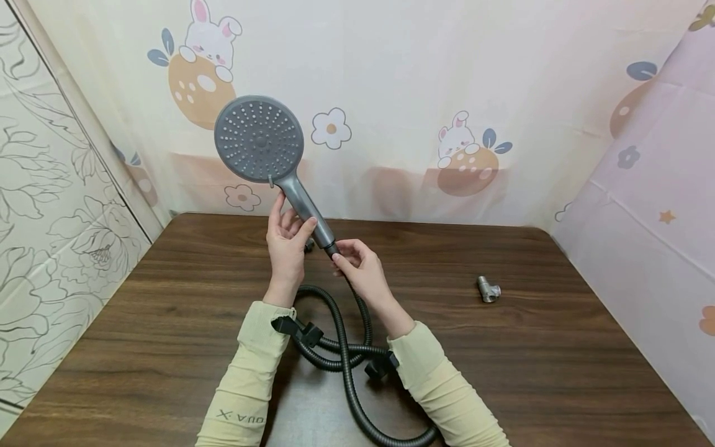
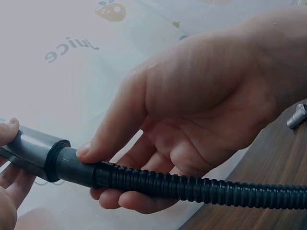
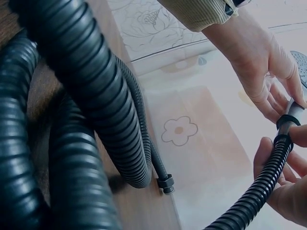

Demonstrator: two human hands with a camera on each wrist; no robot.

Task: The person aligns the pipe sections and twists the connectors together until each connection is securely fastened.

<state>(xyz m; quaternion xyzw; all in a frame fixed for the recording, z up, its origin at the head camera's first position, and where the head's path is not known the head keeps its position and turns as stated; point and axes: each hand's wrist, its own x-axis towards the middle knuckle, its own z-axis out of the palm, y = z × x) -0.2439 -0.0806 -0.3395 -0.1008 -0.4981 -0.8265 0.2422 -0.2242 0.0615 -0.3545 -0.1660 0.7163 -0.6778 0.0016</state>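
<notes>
Wood table (image 1: 167, 323), printed cloth (image 1: 391, 93) behind; shower head (image 1: 259, 138) held up nr far edge, L hand (image 1: 287, 245) curled round handle (image 1: 301, 202), prob. to steady it; R hand (image 1: 362, 271) pinching hose connector (image 2: 74, 166) at handle base, prob. for alignment; hose (image 1: 349, 388) looped below, metal fitting (image 1: 488, 290) off to R

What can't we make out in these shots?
- Joint threads between shower head and hose: left wrist view, covered by the collar; tightness can't be told.
- Part of the hose loop: head view, behind the right sleeve.
- Most of the shower head: right wrist view, cut off by the right edge.
- Part of the metal fitting: left wrist view, right edge.
</notes>
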